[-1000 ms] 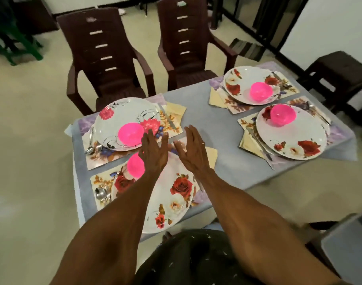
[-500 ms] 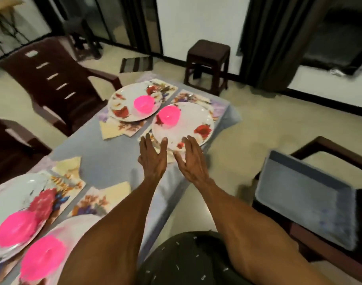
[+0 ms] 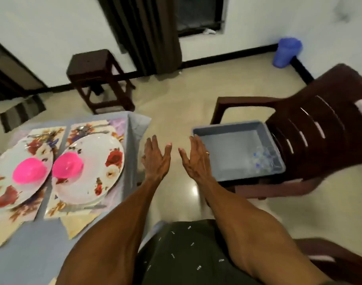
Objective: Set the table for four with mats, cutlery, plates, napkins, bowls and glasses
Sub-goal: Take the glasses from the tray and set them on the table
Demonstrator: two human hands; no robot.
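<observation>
Open floor lies between the table edge at left and the grey tray at right. The tray's far-right corner holds clear glasses; the chair back and armrest close its far and right sides.

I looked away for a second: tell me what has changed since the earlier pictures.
The view swung right, from the set table to the grey tray on the chair. Left hand and right hand left the table and now hover over the floor, near the tray. Both stay open and empty; pink bowls remain on the plates.
</observation>
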